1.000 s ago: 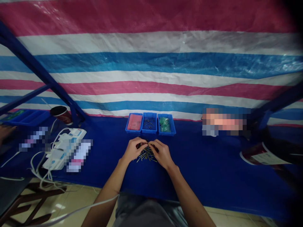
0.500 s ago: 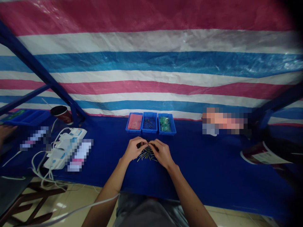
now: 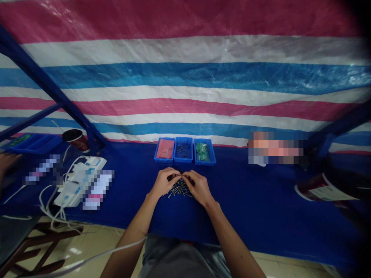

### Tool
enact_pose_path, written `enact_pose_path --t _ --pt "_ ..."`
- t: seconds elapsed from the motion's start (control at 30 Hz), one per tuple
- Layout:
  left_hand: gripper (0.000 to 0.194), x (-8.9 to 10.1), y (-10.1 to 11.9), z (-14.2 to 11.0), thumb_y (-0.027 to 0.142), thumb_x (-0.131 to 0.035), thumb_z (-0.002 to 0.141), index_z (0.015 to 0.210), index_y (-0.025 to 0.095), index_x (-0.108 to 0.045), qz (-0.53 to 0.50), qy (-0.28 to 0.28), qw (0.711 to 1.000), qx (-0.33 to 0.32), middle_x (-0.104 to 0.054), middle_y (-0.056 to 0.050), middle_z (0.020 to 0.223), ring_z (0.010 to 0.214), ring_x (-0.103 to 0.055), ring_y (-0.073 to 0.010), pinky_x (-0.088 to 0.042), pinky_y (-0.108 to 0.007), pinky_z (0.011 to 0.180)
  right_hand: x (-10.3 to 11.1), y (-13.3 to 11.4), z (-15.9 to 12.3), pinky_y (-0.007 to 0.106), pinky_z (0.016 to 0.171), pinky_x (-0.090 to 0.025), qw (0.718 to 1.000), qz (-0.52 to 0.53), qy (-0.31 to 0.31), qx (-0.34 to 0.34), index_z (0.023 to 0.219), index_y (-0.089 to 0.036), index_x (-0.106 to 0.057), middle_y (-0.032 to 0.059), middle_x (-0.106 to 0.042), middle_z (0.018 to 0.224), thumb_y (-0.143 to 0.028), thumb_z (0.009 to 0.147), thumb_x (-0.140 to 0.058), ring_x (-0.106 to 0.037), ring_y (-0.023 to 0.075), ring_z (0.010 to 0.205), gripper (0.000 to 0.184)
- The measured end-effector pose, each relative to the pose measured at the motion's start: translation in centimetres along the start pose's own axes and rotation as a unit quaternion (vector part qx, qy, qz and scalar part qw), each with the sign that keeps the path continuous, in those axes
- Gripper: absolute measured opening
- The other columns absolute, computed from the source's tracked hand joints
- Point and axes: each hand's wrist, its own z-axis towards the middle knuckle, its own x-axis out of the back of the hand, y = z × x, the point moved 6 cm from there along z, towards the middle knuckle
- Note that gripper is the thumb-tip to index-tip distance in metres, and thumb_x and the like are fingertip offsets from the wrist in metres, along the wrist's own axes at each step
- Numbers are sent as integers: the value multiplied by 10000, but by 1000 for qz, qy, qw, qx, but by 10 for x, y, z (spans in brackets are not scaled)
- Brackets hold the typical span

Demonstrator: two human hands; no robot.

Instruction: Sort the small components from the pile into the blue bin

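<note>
My left hand (image 3: 167,181) and my right hand (image 3: 198,185) meet over the blue table (image 3: 249,208), each with thumb and fingers closed in a pinch. Between their fingertips shows a bit of a thin dark stick-like piece, too small to name exactly. Right under the fingers lies a loose pile of thin metal sticks (image 3: 179,190), dark and brassy, pointing in several directions; the hands cover part of it. Just beyond stand three small blue trays: one with a pink-red packet (image 3: 165,149), one with dark thin pieces (image 3: 182,149), one with green-and-clear packets (image 3: 202,151).
To the left lie a white power strip (image 3: 79,181) with cables and a blurred-out flat object (image 3: 98,190). A dark red cup (image 3: 77,140) and another blue tray (image 3: 36,143) stand behind. Another person's hand (image 3: 8,162) is at the left edge. A second cup (image 3: 324,188) is at right.
My hands stay pinched together over the pile, with hardly any visible shift. The other person's hand at the left edge has moved slightly.
</note>
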Motion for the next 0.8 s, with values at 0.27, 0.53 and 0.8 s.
enact_pose_path --t 0.27,0.53,0.8 --pt "166 1 2 0 300 -659 918 893 161 -747 -6 2 1000 -2 -703 -63 809 717 -614 -150 -460 -266 688 0 0 0 250 638 -446 1000 -2 2 1 1021 -223 -685 21 -619 810 -326 1013 -506 -555 134 647 207" --pt "197 0 0 0 322 -635 933 892 161 -742 -7 -6 1000 -5 -698 -69 811 726 -605 -157 -446 -274 680 0 -1 1 251 655 -459 1000 3 -1 4 1012 -223 -686 30 -645 847 -299 1015 -500 -600 142 705 200" --pt "249 1 2 0 384 -626 933 912 161 -736 -1 0 1000 2 -675 -57 773 674 -568 -140 -422 -264 648 0 -1 1 259 647 -450 1000 -1 5 3 1005 -226 -681 29 -635 826 -311 1019 -490 -590 145 685 210"
